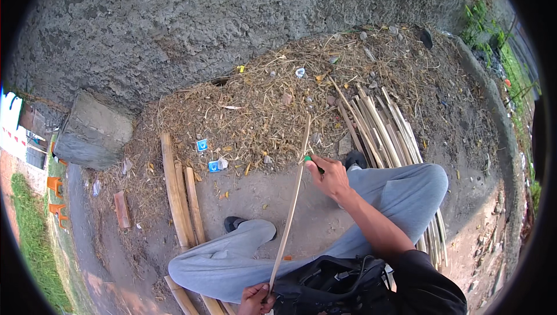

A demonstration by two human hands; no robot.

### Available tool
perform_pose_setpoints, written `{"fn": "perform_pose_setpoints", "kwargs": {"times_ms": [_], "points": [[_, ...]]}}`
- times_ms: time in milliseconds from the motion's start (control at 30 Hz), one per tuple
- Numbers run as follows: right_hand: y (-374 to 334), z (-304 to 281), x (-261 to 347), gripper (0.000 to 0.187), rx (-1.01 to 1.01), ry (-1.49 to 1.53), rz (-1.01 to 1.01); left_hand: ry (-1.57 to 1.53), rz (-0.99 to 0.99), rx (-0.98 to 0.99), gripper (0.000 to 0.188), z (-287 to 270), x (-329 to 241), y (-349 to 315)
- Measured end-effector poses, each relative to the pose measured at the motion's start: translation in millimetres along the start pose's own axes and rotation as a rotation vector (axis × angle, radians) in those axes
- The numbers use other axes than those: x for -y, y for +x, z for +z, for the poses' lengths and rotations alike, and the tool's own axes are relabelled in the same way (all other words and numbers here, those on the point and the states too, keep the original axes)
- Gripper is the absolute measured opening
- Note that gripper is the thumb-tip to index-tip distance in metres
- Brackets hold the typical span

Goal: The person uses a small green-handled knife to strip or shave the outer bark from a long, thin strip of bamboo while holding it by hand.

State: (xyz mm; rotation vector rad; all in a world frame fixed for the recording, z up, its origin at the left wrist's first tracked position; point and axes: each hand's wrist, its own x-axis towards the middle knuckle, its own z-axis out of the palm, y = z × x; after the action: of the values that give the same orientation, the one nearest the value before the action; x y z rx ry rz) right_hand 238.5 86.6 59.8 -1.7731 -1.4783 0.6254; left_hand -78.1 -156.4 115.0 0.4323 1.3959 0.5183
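Steadying a slender wooden strip [293,204], near end to far

Left hand [254,300] low and near, fingers closed round the strip's near end. Right hand [329,178] farther out, fingers curled tight on a small green object [307,159], possibly a knife handle; blade, if any, too small to make out. Whether those fingers also pinch the strip: cannot tell. Strip slants away over the grey trousers [220,268], its far tip above the straw litter [261,114]. Stack of slats [383,135] to the right, thicker poles [169,181] to the left.

Risks, as judged: a loose left hold could let the strip twist or slide. If the green object is edged, a slip toward the body might catch trousers or left hand. Hard sideways pressure could crack so thin a piece.
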Motion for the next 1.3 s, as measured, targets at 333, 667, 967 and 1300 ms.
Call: {"fn": "perform_pose_setpoints", "kwargs": {"times_ms": [333, 667, 967, 1300], "points": [[25, -10, -37, 0.036, -0.110, 0.028, 0.089, 0.158, -0.043, 0.042, 0.046, -10, -16, -53], [31, -16, -51, 0.039, 0.101, 1.384, 0.916, 0.189, 0.135, -0.001, 0.036, 1, -27, -29], [-52, 1, 36, 0.033, 0.188, 0.379, -0.128, 0.178, 0.281, -0.125, 0.023, 27, -52, 9], [-91, 12, 52, 0.027, 0.326, 0.071, -0.500, -0.293, 0.200, 0.176, 0.025, 53, -111, 91]]}}
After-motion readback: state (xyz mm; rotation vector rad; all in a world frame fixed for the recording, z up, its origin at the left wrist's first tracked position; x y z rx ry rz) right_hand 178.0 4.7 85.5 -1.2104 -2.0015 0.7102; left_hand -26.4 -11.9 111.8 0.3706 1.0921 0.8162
